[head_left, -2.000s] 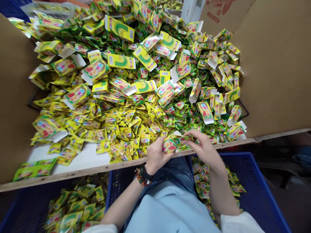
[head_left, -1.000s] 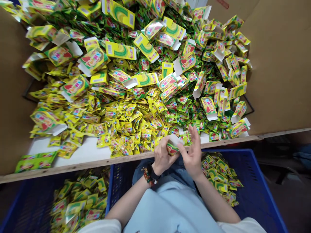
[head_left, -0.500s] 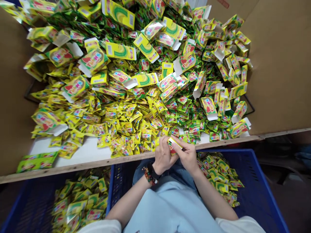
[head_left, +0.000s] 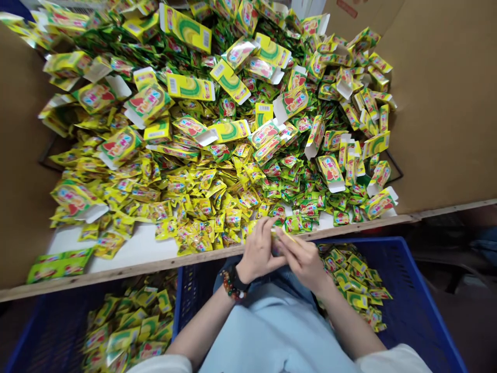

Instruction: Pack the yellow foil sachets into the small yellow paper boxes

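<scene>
Pinching a small yellow carton (head_left: 280, 239) between both hands, the person sits at the front edge of the worktop (head_left: 132, 243). The left hand (head_left: 258, 251) and right hand (head_left: 303, 261) meet just over that edge. The grip of each is narrow and closed on the carton, so only a thin yellow edge of it shows (the rest hides behind the fingers). A beaded bracelet (head_left: 229, 286) and a black band (head_left: 237, 278) circle the left wrist.

Just beyond the hands, a deep heap of yellow-green sachets (head_left: 217, 181) and flat, part-folded cartons covers most of the worktop, reaching the cardboard wall (head_left: 438, 103) on the right. A flat stack of green cartons (head_left: 60, 265) lies near the front left corner. Below the front edge stand two blue crates, the left crate (head_left: 176, 305) and the right crate (head_left: 407, 274), both holding small yellow-green boxes (head_left: 355, 280). Between them are the person's light blue shirt (head_left: 272, 331) and jeans (head_left: 279, 277).
</scene>
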`<state>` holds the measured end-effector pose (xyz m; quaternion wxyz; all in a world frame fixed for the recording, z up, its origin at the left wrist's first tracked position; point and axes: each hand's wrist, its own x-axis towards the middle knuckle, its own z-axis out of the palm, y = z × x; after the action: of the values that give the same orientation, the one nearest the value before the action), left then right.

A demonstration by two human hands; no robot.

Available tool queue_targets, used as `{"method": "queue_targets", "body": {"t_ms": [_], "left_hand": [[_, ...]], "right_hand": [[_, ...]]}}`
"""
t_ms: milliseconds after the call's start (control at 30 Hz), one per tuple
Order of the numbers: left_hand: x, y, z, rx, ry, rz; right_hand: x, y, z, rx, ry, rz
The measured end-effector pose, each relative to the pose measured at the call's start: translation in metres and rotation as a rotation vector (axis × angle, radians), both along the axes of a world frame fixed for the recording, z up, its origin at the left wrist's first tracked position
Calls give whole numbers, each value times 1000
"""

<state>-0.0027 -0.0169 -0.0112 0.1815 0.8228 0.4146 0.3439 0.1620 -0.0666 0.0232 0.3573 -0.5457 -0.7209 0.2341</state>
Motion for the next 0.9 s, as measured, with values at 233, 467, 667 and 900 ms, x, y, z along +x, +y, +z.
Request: {"method": "queue_targets", "body": {"t_ms": [233,467,667,900], "left_hand": [[-22,70,26,28,460,235],[-27,89,28,11,386,259],[-24,58,31,-411,-236,274],[4,36,12,-702,-777,102]], "right_hand": [[42,22,-10,-123,-412,-138],[1,93,-40,-83,-213,-101],[9,77,-11,-192,373,105],[-13,72,-3,-309,690,-24]]}}
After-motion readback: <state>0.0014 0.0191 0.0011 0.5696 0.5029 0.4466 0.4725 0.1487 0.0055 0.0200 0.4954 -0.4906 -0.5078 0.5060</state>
